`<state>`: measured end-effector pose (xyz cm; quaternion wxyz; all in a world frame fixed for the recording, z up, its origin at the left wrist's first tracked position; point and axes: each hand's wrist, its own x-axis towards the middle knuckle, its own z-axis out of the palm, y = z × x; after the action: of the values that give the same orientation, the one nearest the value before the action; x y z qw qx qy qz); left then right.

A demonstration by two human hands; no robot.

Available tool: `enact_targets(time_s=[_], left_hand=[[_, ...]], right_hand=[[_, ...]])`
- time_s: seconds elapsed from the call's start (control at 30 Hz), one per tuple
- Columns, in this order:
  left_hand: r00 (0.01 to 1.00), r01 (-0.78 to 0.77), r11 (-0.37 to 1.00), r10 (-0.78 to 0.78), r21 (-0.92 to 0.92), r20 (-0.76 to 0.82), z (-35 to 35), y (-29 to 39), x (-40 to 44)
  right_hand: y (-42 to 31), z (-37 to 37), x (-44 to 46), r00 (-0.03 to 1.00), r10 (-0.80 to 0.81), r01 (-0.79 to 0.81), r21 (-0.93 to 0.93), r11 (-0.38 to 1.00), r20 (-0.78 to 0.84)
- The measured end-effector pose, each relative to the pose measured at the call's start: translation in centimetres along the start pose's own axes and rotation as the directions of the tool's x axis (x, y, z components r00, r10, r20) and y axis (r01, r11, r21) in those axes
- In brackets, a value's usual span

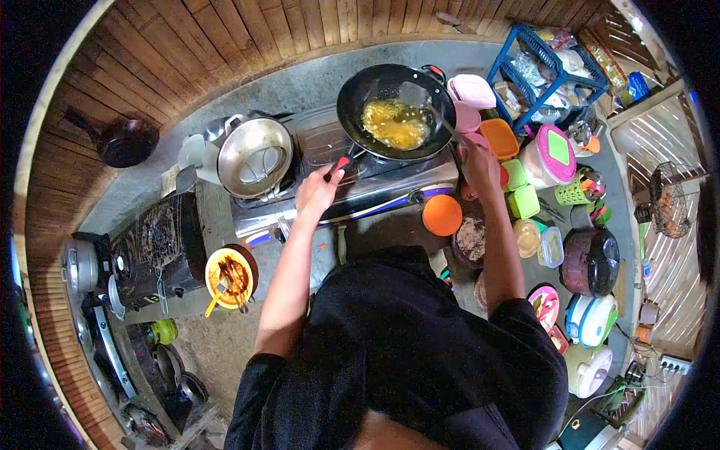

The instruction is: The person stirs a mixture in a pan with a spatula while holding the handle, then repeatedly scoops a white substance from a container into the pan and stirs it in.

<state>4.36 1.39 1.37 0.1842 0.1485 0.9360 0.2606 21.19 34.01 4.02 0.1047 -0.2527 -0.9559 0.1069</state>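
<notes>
A black wok (358, 129) sits on the right burner of the stove, with yellow egg-like food (396, 126) in shiny oil inside it. My left hand (315, 195) is closed around the wok's red and black handle (340, 165). At the wok's right side, my right hand (475, 156) grips a spatula (414, 94) whose broad blade rests inside the wok, above the food. The fingers of that hand are partly in shadow.
Left on the stove (345, 196) stands a metal pan (244, 180). A yellow bowl (211, 279) of red-brown food sits lower left. Plastic containers (499, 139), an orange bowl (442, 215) and a blue rack (517, 112) crowd the right side.
</notes>
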Motion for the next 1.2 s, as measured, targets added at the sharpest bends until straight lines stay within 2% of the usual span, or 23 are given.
enact_targets(time_s=[0.03,0.07,0.1,0.17,0.2,0.27,0.3,0.37,0.5,0.57,0.6,0.67,0.7,0.77,0.9,0.97,1.0,1.07,1.1,1.17,1.2], left_hand=[[1.000,-0.001,1.000,0.001,-0.005,0.021,0.0,0.0,0.0],[1.000,0.001,1.000,0.000,-0.006,0.021,0.0,0.0,0.0],[1.000,-0.011,1.000,0.011,-0.012,0.009,0.0,0.0,-0.1],[1.000,-0.020,1.000,0.020,-0.018,-0.002,0.0,0.1,-0.3],[1.000,-0.001,1.000,0.001,-0.014,0.005,-0.3,0.4,-0.4],[1.000,0.018,1.000,-0.018,-0.011,0.012,0.0,0.1,-0.1],[1.000,-0.022,1.000,0.022,-0.005,-0.021,0.4,-0.4,0.2],[0.997,-0.064,0.998,0.064,0.003,-0.052,1.2,-1.2,0.7],[0.999,-0.034,0.999,0.034,-0.010,-0.032,0.6,-0.7,0.3],[0.999,-0.031,0.999,0.031,-0.018,-0.028,0.8,-0.8,0.5],[0.998,-0.049,0.999,0.048,-0.005,-0.045,0.9,-0.9,0.5],[0.995,-0.070,0.997,0.070,0.011,-0.064,0.9,-1.0,0.5],[0.995,-0.068,0.998,0.068,0.000,-0.067,1.0,-1.0,0.6],[0.995,-0.069,0.998,0.068,-0.012,-0.075,1.2,-1.2,0.9],[1.000,0.002,1.000,-0.002,-0.023,-0.007,0.1,-0.1,0.2],[0.999,0.026,0.999,-0.025,-0.022,0.031,-0.2,0.0,0.1],[1.000,0.015,1.000,-0.014,-0.019,0.024,0.0,-0.2,0.2],[1.000,0.005,1.000,-0.005,-0.015,0.021,0.2,-0.2,0.2],[1.000,0.012,1.000,-0.011,-0.019,0.028,0.1,-0.2,0.3],[0.999,0.019,1.000,-0.019,-0.022,0.036,0.1,-0.2,0.2],[1.000,0.016,1.000,-0.016,-0.007,0.024,0.1,-0.1,0.2]], right_hand=[[0.5,0.1,0.0,0.997,-0.012,0.006,-0.072,0.997,-0.076],[1.1,0.0,-0.2,0.973,-0.104,0.091,-0.070,0.993,-0.208],[1.4,-0.4,-0.4,0.973,-0.105,0.092,-0.071,0.993,-0.206],[1.9,-1.2,-0.7,0.993,-0.089,0.081,-0.108,0.991,-0.078],[2.2,-1.4,-0.7,0.993,-0.090,0.081,-0.109,0.991,-0.076],[2.5,-1.7,-0.6,0.989,-0.121,0.126,-0.048,0.991,0.087],[2.1,-2.0,-0.6,0.989,-0.122,0.127,-0.048,0.991,0.086],[1.2,-2.5,-0.8,0.968,-0.187,0.167,0.124,0.978,0.168],[0.6,-0.4,-0.4,0.971,-0.136,0.084,0.249,0.965,0.199],[-0.1,-0.4,-0.2,0.994,-0.073,0.040,0.357,0.933,0.078],[0.0,-0.2,0.1,0.994,-0.075,0.041,0.359,0.932,0.080],[0.6,0.3,1.1,0.992,-0.049,0.072,0.194,0.978,-0.120],[0.9,0.5,1.5,0.991,-0.047,0.071,0.194,0.978,-0.124],[1.5,0.9,2.5,0.985,-0.018,0.031,0.074,0.997,-0.174],[3.8,4.4,3.8,0.982,-0.034,0.029,-0.029,0.999,-0.185],[6.4,8.0,4.9,0.998,-0.049,0.049,-0.019,0.999,-0.024],[5.5,7.2,4.7,0.998,-0.051,0.050,-0.020,0.999,-0.025],[2.4,4.3,3.5,0.988,-0.098,0.072,0.215,0.974,0.116],[2.6,4.7,3.8,0.988,-0.098,0.072,0.215,0.974,0.117],[2.9,5.4,4.5,0.930,-0.108,-0.065,0.444,0.894,0.352],[2.5,5.0,4.3,0.929,-0.108,-0.065,0.444,0.894,0.353]])
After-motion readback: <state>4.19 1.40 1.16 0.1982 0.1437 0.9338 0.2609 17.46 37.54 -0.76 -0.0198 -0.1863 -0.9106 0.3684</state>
